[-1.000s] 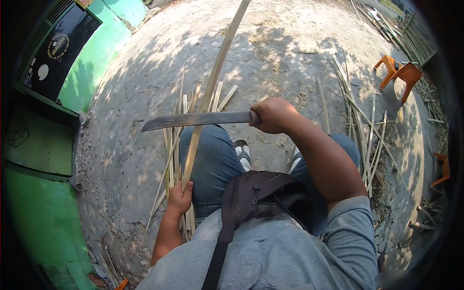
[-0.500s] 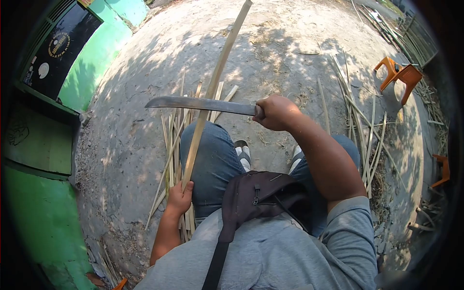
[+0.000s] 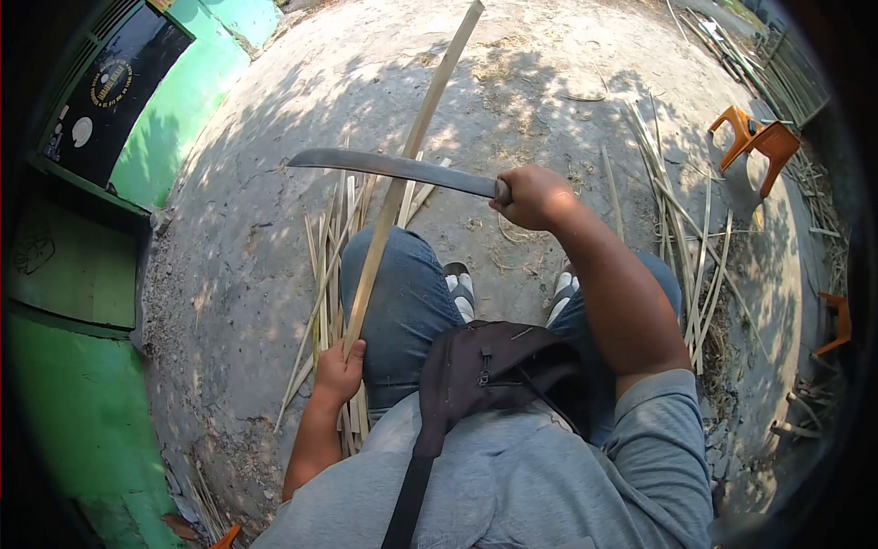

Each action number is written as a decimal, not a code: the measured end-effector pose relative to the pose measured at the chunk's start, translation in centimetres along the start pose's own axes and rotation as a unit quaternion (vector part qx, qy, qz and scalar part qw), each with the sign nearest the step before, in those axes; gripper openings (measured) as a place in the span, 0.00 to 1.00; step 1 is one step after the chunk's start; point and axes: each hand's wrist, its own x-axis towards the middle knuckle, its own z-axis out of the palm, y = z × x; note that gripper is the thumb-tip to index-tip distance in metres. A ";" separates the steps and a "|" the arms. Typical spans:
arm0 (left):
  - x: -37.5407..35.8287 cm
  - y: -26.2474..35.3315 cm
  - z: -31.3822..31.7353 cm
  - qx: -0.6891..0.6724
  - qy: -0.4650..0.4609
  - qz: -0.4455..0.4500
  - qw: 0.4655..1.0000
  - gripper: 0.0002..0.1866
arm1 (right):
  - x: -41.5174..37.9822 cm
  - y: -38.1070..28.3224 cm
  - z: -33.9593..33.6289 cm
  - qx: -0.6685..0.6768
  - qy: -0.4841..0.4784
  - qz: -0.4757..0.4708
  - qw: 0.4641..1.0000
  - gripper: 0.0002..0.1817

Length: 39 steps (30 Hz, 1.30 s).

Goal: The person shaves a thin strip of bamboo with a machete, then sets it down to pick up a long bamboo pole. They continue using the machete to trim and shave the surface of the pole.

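Note:
My left hand (image 3: 339,369) is closed round the lower end of a long pale bamboo strip (image 3: 370,265), beside my left knee. The strip slants up and away past the knee, its far end high in the view. In my right hand (image 3: 536,197) is the handle of a machete (image 3: 393,167), fingers wrapped round it. The long, slightly curved blade points left and crosses over the strip, overlapping it above the knee. Several more bamboo strips (image 3: 325,274) lie on the ground to the left of my left leg, partly hidden by it.
Another pile of bamboo strips (image 3: 672,210) lies to the right of my right leg. Farther right stands an orange plastic chair (image 3: 776,149). A green wall (image 3: 78,412) runs along the left. A black bag (image 3: 494,371) rests on my lap.
My right hand has shifted slightly right and up, and the machete blade now tilts more, its tip higher. The strip's far end has moved a little to the right.

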 end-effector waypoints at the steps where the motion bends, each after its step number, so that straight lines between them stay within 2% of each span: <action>1: 0.0 0.2 -0.1 0.006 0.004 0.001 1.000 0.28 | 0.0 0.1 -0.1 0.001 -0.001 -0.001 1.000 0.10; 6: -0.2 1.1 -0.3 -0.006 -0.006 0.001 1.000 0.28 | -0.6 -1.0 0.8 -0.012 -0.023 -0.023 0.999 0.10; 9: -0.1 1.0 -0.4 -0.012 -0.012 -0.003 1.000 0.27 | -1.1 -3.2 1.0 -0.065 -0.072 -0.072 0.993 0.10; 10: -0.1 0.6 -0.3 -0.007 -0.009 -0.001 1.000 0.27 | -1.0 -3.0 1.8 -0.102 -0.064 -0.113 0.986 0.09; 13: 0.0 0.3 -0.3 -0.015 -0.007 0.004 1.000 0.28 | -1.0 -3.1 1.3 -0.125 -0.062 -0.143 0.980 0.09; 16: -0.1 0.5 -0.4 -0.030 -0.019 0.005 0.999 0.28 | 0.1 -1.3 0.7 -0.073 -0.037 -0.054 0.995 0.09; 19: -0.1 0.7 -0.6 -0.026 -0.015 0.006 1.000 0.28 | 1.1 1.8 0.6 0.012 0.004 -0.004 1.000 0.11; 23: 0.0 0.2 -0.5 -0.035 -0.020 0.000 0.999 0.28 | -0.4 0.2 -1.0 -0.005 0.031 0.005 0.999 0.11; 29: 0.1 0.1 -0.5 -0.027 -0.028 -0.011 0.999 0.28 | -2.1 -3.6 -0.2 -0.073 -0.082 -0.152 0.982 0.12; 33: 0.0 -0.1 -0.5 -0.045 -0.024 -0.013 0.999 0.29 | -1.1 -2.5 1.0 -0.026 -0.053 -0.191 0.980 0.09; 37: 0.0 -0.4 -0.6 -0.044 -0.027 -0.011 0.999 0.30 | -0.3 -0.1 -0.9 -0.072 0.066 -0.085 0.991 0.13; 39: 0.1 -0.1 -0.8 -0.041 -0.033 -0.015 0.998 0.30 | -0.4 0.4 -1.7 -0.086 0.079 -0.035 0.993 0.17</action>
